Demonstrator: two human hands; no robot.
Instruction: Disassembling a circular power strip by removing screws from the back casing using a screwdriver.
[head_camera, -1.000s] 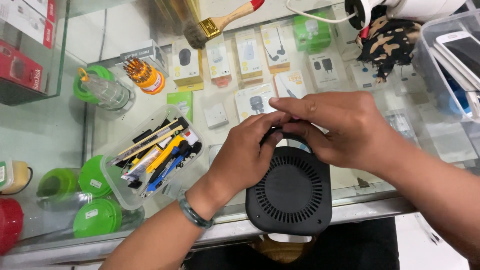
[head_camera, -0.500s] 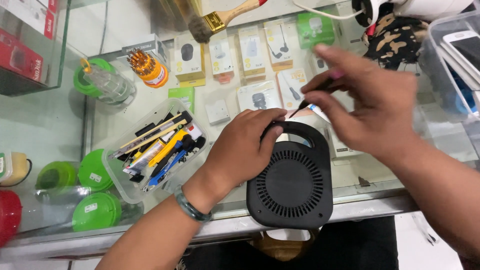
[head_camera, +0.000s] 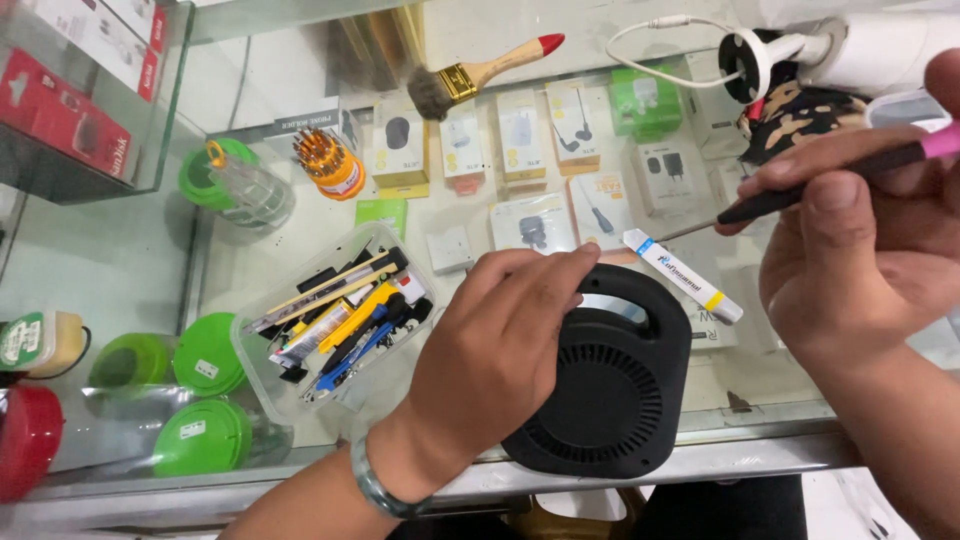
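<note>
1. The left hand (head_camera: 500, 345) lay palm down on the black speaker (head_camera: 600, 385), its fingers (head_camera: 560, 265) bent over the top edge by the carrying handle, pressing on it rather than closed around it.
2. The speaker lay flat with its round slotted grille facing up, at the front edge of the glass tabletop (head_camera: 300, 240), between the two hands.
3. The right hand (head_camera: 860, 260) was raised to the right of the speaker, clear of it, with its fingers (head_camera: 800, 175) pinched shut on a thin screwdriver (head_camera: 800, 195) that had a dark grip and a pink end.
4. The screwdriver's metal tip pointed left towards a white marker pen (head_camera: 683, 275) lying slanted on the tabletop just beside the speaker's upper right corner.
5. Left of the speaker stood a clear plastic tray (head_camera: 335, 320) full of pens and small tools, near the left hand.
6. Farther back lay a wooden paintbrush (head_camera: 480, 75) with a red handle tip, and an orange stand of screwdriver bits (head_camera: 330, 165).
7. Green-lidded tubs (head_camera: 205, 390) sat at the near left of the tabletop.
</note>
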